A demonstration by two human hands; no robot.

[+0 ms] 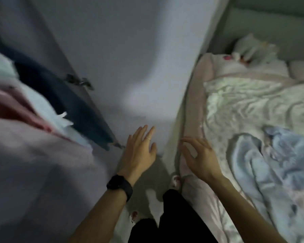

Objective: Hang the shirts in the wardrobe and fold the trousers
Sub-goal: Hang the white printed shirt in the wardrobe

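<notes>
Nothing is gripped by left hand [140, 149], flat near the wardrobe door [112, 67], or loosely spread right hand [199, 156]; hung garments [33, 120] at 9 o'clock could be pinched if the door is shut.

Both forearms, which ran from the bottom edge toward the middle of the frame, were bare to as far as they showed. The left hand [140, 151] wore a thin pale ring [148, 138] on one finger and a black watch [119, 185] with a broad dark band at its wrist, just left of centre, while the right hand [198, 156] and its wrist were bare. At the bottom centre the legs were in black trousers [174, 216], and the feet wore pale slippers [175, 181] with small reddish marks on top, too blurred to make out further.
</notes>
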